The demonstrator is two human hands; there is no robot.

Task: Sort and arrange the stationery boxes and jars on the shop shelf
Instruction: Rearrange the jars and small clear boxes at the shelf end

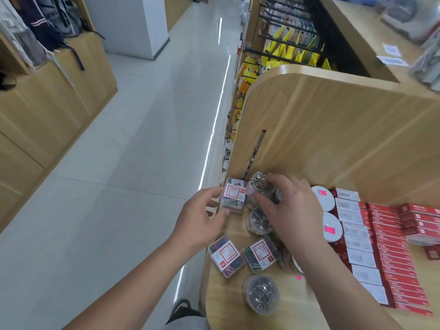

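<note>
At the back left corner of the shelf (228, 306), close to the curved wooden wall (333, 129): a clear box (233, 198) of coloured paper clips with a red-and-white label. Pinched by the left hand (202, 215), thumb at the near edge, forefinger at the far left side; lifted or resting, impossible to tell. Just to its right, a round jar (260, 186) packed with silver clips, gripped from the right by the right hand (292, 206), fingers curled round its top. Directly in front, a second jar (258, 221) of silver clips, partly under that hand. Nearer the front edge, a second box (226, 257) and a third box (260, 256), both full of coloured clips, side by side and askew. At the front edge, a front jar (261, 297) of silver pins, alone. Right of the hands, two white-lidded tubs (323, 198), contents hidden, then rows of red boxes (392, 246) with white barcode labels. Behind the jars, a pen (256, 153) leaning on the wall.
</note>
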